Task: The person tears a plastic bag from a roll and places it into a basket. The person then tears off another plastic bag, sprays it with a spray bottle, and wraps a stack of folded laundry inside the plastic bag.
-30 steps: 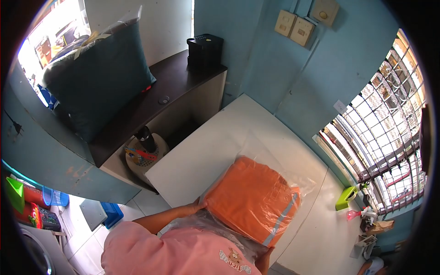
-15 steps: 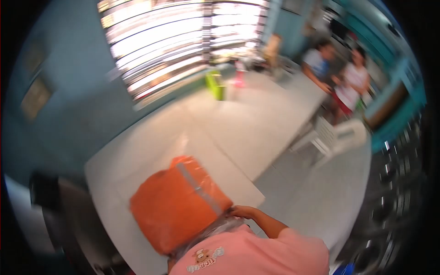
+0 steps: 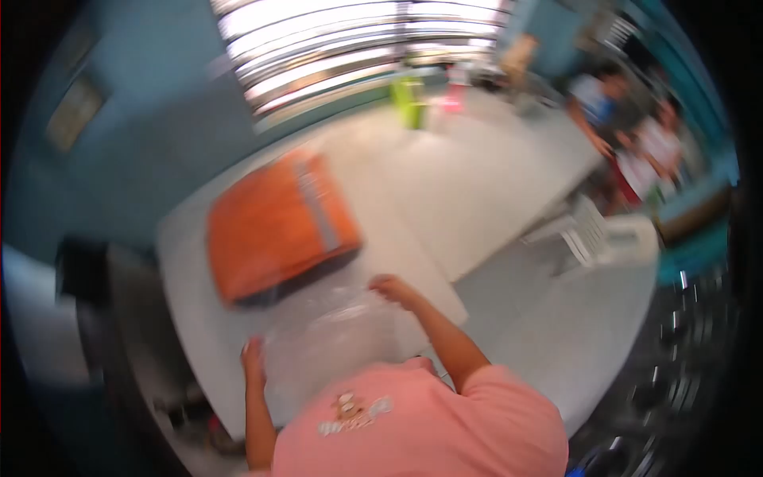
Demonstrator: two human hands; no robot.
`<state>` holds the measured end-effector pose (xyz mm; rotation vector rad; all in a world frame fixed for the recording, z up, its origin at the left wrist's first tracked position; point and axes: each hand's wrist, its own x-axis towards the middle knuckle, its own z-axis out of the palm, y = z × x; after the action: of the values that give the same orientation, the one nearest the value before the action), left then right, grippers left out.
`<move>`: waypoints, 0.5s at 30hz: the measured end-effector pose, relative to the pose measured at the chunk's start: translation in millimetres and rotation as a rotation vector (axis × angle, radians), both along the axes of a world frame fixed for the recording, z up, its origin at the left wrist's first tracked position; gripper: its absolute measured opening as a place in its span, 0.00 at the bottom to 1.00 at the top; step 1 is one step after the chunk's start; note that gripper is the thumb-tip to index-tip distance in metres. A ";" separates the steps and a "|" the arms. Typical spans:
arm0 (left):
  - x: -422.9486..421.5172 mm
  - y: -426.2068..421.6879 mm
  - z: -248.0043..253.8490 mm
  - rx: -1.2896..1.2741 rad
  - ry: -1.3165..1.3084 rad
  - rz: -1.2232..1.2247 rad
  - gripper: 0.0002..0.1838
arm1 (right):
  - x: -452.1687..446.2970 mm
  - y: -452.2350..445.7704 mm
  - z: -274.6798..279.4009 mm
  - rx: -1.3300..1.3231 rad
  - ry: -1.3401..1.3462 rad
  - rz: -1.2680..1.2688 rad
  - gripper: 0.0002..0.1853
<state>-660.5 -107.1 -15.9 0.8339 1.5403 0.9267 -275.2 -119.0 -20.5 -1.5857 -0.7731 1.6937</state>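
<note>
A folded orange garment (image 3: 274, 226) with a grey strip lies on the white table, inside the far part of a clear plastic bag (image 3: 330, 330). The bag's slack near part spreads from the garment toward my pink shirt. My left hand (image 3: 253, 355) is closed on the left edge of the plastic. On the opposite edge, my right hand (image 3: 391, 289) grips the bag with bent fingers. Both hands are blurred, and their fingertips are partly hidden. Neither one touches the orange cloth.
A white table (image 3: 469, 183) runs back to a slatted window (image 3: 358, 48). On it stand a lime-green holder (image 3: 408, 102) and a pink bottle (image 3: 455, 89). Two people (image 3: 628, 131) sit at the far right, beyond a white plastic chair (image 3: 592, 234). A dark chair (image 3: 131, 342) is at left.
The orange garment has moved away from my body, farther onto the table. The clear plastic now stretches between it and me. My left hand has come into fuller view; my right has moved forward.
</note>
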 end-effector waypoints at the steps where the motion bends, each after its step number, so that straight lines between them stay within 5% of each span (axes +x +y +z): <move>1: -4.3 -6.6 4.2 -0.098 0.016 -0.085 0.25 | -2.0 -1.3 6.1 -0.022 -0.034 0.014 0.09; 5: -16.7 -20.8 20.7 -0.230 -0.014 -0.080 0.25 | -1.8 -2.6 16.2 -0.007 0.009 0.039 0.14; 7: -25.2 -21.2 19.7 -0.288 -0.038 -0.193 0.33 | 12.7 -2.8 19.3 0.019 -0.035 0.079 0.24; 10: -38.1 -15.9 34.6 -0.257 0.229 -0.136 0.43 | 38.5 6.3 29.7 0.130 -0.157 -0.215 0.40; 12: -44.1 -0.1 53.1 -0.217 0.125 -0.135 0.46 | 42.3 24.1 55.4 0.139 -0.269 -0.318 0.46; 15: -34.8 37.2 55.6 -0.182 0.072 -0.194 0.50 | 22.3 48.7 68.1 0.077 -0.326 -0.140 0.49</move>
<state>-695.3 -69.9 39.7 0.8750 1.5486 0.6119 -252.8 -70.3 47.6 -1.8404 -0.8520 1.3080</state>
